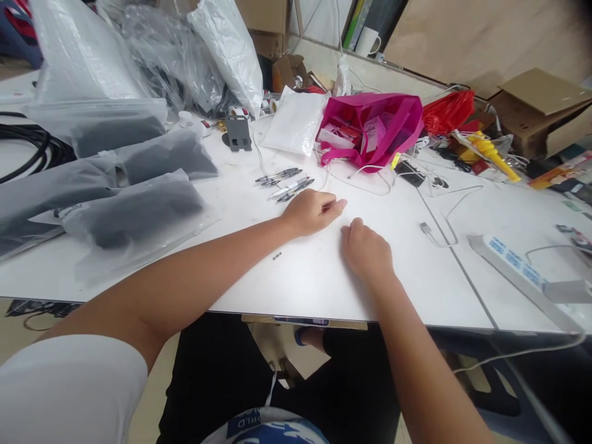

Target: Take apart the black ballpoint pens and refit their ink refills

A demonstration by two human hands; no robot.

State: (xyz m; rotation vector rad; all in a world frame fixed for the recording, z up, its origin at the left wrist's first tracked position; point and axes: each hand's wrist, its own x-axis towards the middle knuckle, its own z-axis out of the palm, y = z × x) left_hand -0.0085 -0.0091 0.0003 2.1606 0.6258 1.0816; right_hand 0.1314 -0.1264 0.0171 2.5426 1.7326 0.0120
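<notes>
My left hand [311, 213] rests on the white table [314, 277], its fingers curled and the thumb side pointing right. Close by on the right, my right hand [367, 250] lies closed in a fist, knuckles up. The two hands are apart, and whatever either might hold is hidden inside the curled fingers. Just beyond my left hand lie several pens [291, 189], grouped side by side at a slant. A small dark piece [277, 255], too small to identify, lies on the tabletop below my left wrist.
Frosted bags with dark contents [134, 209] fill the left. Behind the pens are a dark phone stand [238, 133], a white packet [296, 120] and a pink bag [398, 123] with small boxes. Loose cables and a power strip [518, 271] lie right.
</notes>
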